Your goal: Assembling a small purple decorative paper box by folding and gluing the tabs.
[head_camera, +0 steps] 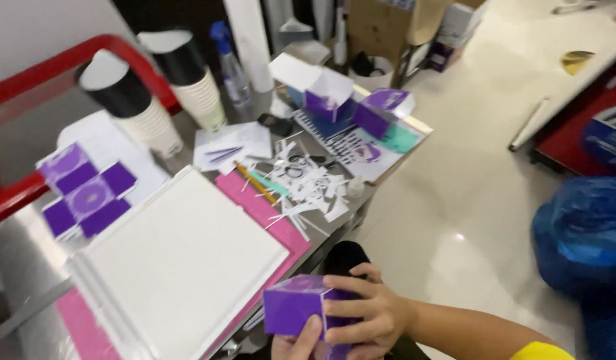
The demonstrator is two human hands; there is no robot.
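At the bottom centre of the frame, your right hand (364,313) wraps its fingers (351,285) over a small purple folded-paper cube (296,308), your left hand (296,343) pinching underneath, clear of the cluttered surface (28,260).

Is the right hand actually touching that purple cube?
Touching. The head view shows the right hand with fingers wrapped over the purple cube.
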